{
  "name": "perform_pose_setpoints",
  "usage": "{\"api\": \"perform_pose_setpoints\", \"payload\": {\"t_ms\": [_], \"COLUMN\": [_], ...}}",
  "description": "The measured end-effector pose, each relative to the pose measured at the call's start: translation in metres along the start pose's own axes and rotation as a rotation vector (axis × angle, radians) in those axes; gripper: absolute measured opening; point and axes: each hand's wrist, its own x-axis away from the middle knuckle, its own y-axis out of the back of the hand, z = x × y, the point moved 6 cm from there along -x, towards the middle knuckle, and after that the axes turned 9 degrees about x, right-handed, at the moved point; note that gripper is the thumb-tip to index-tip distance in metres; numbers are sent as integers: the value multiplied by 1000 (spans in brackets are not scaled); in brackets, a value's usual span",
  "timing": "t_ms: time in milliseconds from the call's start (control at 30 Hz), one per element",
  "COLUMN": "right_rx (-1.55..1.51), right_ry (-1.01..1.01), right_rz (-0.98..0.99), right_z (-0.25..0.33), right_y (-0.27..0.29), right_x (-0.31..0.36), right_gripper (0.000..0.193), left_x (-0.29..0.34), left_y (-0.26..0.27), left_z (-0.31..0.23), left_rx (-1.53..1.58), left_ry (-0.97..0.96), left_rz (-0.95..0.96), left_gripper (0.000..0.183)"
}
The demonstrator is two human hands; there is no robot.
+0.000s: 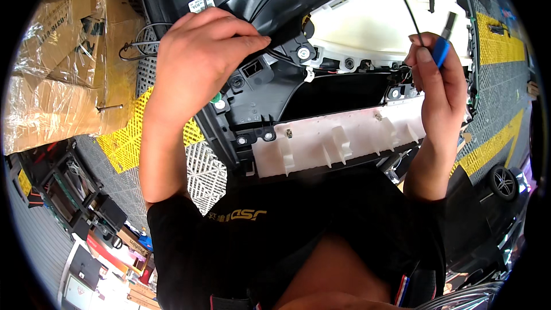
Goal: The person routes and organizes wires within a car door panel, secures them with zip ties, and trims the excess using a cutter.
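Note:
In front of me lies a car door panel (241,106), its inner side up, with black plastic, a cream-white cover (367,28) and a whitish lower strip (338,143). My left hand (201,57) is over its left part, fingers curled and closed beside the black wiring; what they grip is hidden. My right hand (437,74), raised over the right end, is closed. Between thumb and finger it pinches a thin black cable (406,3) that runs up out of view. It also holds a small blue-handled tool (441,51) with a flat grey end, its exact kind unclear.
A large cardboard box (69,51) wrapped in clear film stands at the left. Loose grey cable (143,43) loops between box and panel. Grey and yellow grating (126,135) covers the floor. A black rack (74,189) stands lower left; a wheel (503,182) shows far right.

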Motion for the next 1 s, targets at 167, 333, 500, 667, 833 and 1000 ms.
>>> {"api": "perform_pose_setpoints", "payload": {"t_ms": [167,333,500,667,833,1000], "right_rx": [152,29,272,294,322,332], "right_ry": [41,83,338,378,405,361], "right_rz": [87,255,192,72,28,28], "right_z": [15,32,34,21,19,23], "right_y": [-32,-95,-128,-135,-136,-135], "right_x": [-13,-30,-25,-30,-31,-34], "right_gripper": [22,30,29,22,19,21], "left_x": [21,27,38,47,93,102], "left_y": [-15,-2,1,13,29,45], "left_z": [-8,-28,-23,-17,-5,-1], "left_rx": [-70,-180,-277,-533,-309,-396], "left_ry": [-22,-93,-179,-145,-48,112], "left_rz": [-120,-285,-459,-704,-1012,-680], "left_gripper": [26,22,26,29,27,26]}}
